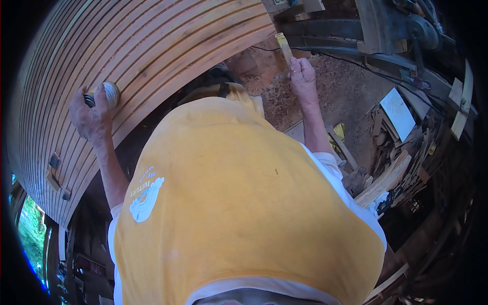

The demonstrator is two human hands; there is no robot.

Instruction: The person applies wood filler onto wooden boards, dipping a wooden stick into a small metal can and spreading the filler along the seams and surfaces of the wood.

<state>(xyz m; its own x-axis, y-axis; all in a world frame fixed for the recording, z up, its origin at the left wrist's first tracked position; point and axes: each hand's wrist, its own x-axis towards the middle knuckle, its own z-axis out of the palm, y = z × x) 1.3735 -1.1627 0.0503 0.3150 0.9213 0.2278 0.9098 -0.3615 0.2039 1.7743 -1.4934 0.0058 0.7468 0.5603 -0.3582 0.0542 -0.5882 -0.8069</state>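
My left hand [91,112] grips a round can [111,94] from above, at the lower edge of a broad surface of parallel wooden slats [183,57]. The can has a pale side; its contents are hidden. Up and to the right, my right hand [303,76] is closed around a flat, narrow stick [285,47] whose upper end bears a yellowish coating. That coated end points up, beside the right-hand end of the slats and apart from them. Small wooden blocks [52,180] and a dark block [54,160] rest on the slats at the lower left.
Dark cables [366,68] run along a metal beam at the upper right, near a machine with a round metal part [425,32]. A white panel [397,113] leans on heaped wood scraps [415,160] at the right. Yellow material [337,135] lies on the floor.
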